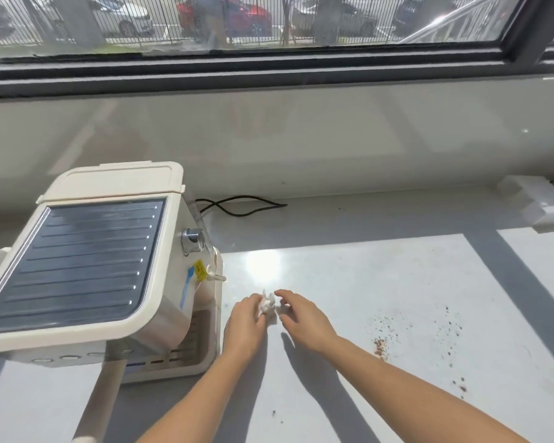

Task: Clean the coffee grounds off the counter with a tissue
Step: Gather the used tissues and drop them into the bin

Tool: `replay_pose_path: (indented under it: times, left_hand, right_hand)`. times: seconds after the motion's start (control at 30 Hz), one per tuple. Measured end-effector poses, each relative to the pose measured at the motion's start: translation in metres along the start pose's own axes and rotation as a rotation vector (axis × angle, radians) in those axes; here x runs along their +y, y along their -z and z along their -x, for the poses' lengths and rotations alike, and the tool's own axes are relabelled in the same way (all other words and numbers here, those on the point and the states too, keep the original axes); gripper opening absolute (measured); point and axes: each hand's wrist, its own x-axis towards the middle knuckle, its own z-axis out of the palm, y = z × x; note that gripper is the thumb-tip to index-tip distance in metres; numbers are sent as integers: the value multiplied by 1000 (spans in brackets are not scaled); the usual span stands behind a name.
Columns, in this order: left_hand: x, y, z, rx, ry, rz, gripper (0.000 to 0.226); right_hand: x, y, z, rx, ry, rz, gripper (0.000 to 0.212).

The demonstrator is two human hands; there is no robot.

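Observation:
A crumpled white tissue sits between my two hands on the white counter, just right of the coffee machine. My left hand grips the tissue with curled fingers. My right hand reaches in from the right, its fingertips at the tissue's right edge; whether they pinch it I cannot tell. Brown coffee grounds lie scattered on the counter to the right of my right forearm, with more specks farther right and some nearer me.
A cream coffee machine with a dark ribbed top stands at the left, its handle pointing toward me. A black cable lies behind it by the wall. A white box sits at the far right.

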Motion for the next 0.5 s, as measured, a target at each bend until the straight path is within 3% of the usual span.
replay_pose_path:
  times: [0.1, 0.23, 0.4, 0.5]
  left_hand:
    - [9, -4, 11, -27, -20, 68, 3]
    - [23, -10, 29, -64, -69, 153, 19]
    - [49, -22, 57, -115, -130, 222, 28]
    - [69, -41, 77, -132, -144, 288, 29]
  right_hand:
    - [-4, 3, 12, 53, 10, -76, 28]
    - [-2, 16, 35, 158, 14, -147, 7]
    - [7, 40, 79, 251, -79, -416, 20]
    - [25, 51, 113, 319, -166, -677, 15]
